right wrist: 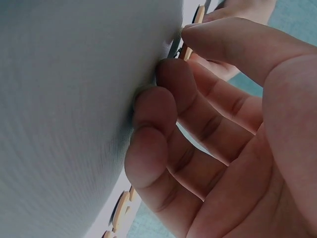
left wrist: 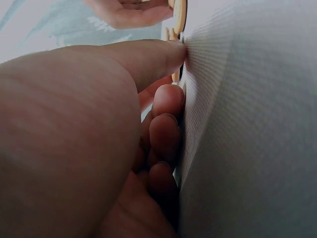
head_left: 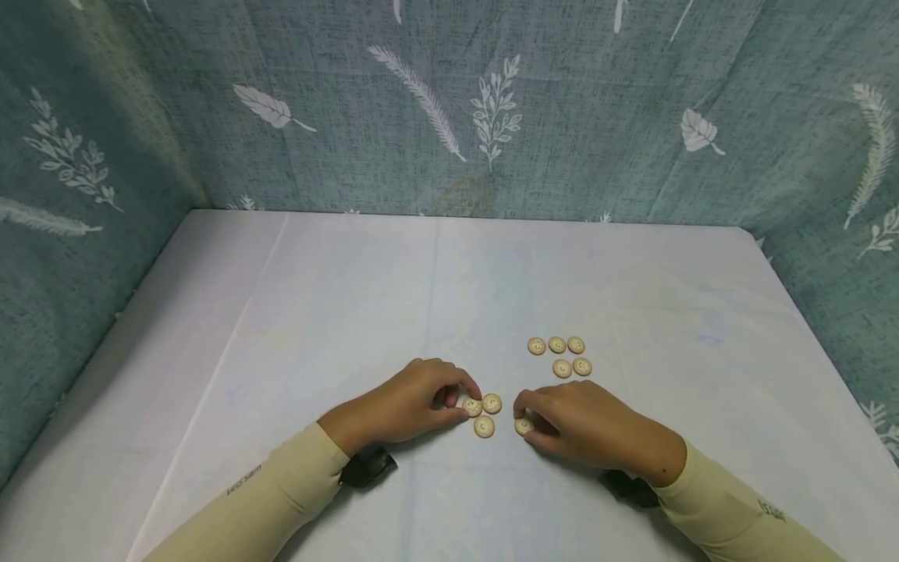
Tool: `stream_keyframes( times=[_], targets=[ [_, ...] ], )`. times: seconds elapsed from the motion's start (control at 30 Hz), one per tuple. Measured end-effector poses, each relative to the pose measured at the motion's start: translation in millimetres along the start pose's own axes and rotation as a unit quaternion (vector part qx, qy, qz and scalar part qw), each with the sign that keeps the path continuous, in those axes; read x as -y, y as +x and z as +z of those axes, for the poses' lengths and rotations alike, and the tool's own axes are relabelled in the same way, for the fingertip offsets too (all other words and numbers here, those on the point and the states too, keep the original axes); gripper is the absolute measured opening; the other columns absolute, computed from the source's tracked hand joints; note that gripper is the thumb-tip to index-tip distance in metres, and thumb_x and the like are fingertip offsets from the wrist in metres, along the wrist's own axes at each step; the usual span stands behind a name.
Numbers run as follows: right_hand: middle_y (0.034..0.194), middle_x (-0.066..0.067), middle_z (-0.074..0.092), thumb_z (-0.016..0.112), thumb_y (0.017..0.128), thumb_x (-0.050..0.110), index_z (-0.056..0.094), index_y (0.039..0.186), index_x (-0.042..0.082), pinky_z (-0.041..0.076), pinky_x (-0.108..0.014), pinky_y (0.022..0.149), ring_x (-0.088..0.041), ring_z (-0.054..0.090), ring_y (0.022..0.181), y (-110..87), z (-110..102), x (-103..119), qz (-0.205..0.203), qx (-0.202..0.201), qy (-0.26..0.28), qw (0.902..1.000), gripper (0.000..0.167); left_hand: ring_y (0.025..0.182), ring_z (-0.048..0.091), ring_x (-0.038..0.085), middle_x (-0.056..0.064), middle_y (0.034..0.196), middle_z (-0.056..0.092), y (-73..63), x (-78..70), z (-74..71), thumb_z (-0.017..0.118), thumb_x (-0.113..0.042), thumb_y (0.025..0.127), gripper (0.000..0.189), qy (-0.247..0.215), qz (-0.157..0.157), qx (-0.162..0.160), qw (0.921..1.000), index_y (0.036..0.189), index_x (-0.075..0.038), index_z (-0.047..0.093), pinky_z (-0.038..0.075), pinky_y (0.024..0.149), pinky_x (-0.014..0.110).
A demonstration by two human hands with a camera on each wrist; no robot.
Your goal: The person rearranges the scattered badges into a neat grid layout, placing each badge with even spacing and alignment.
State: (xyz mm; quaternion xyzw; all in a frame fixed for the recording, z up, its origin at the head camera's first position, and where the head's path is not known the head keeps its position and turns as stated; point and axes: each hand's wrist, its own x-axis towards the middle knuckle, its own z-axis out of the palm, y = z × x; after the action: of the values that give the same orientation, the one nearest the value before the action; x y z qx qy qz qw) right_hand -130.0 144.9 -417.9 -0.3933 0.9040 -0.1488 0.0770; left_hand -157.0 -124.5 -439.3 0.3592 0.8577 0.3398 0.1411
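Note:
Round cream-coloured buttons lie flat on the white tablecloth. In the head view my left hand [head_left: 424, 396] pinches one button [head_left: 472, 407] between thumb and index finger at the cloth. Touching or almost touching it are a second button [head_left: 492, 403] and, nearer to me, a third button [head_left: 484, 426]. To the right, my right hand [head_left: 583, 423] has thumb and index finger around another button [head_left: 524, 426], also at the cloth. The left wrist view shows the thumb [left wrist: 158, 57] low at the surface, mostly hiding its button. In the right wrist view a button's edge [right wrist: 185, 52] shows beside the thumb.
Beyond my right hand lie several more buttons, with three in a back row [head_left: 557, 345] and two in front [head_left: 581, 366]. The white tablecloth [head_left: 337, 297] reaches back to a green leaf-patterned curtain [head_left: 562, 156], which also hangs at both sides.

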Motion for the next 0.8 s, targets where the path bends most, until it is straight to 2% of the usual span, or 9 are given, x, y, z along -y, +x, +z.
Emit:
stream_keyframes(
  times=[0.8],
  targets=[
    [0.068, 0.019, 0.050, 0.074, 0.087, 0.018, 0.067, 0.098, 0.019, 0.035, -0.015, 0.053, 0.007, 0.039, 0.058, 0.4, -2.0, -1.4, 0.006, -0.002, -0.013, 0.9999, 0.014, 0.076, 0.048, 0.004, -0.013, 0.078, 0.054, -1.2, 0.7, 0.1, 0.074, -0.022, 0.092, 0.016, -0.003, -0.004, 0.001, 1.0000, 0.108, -0.022, 0.071, 0.041, 0.072, 0.022]
  ],
)
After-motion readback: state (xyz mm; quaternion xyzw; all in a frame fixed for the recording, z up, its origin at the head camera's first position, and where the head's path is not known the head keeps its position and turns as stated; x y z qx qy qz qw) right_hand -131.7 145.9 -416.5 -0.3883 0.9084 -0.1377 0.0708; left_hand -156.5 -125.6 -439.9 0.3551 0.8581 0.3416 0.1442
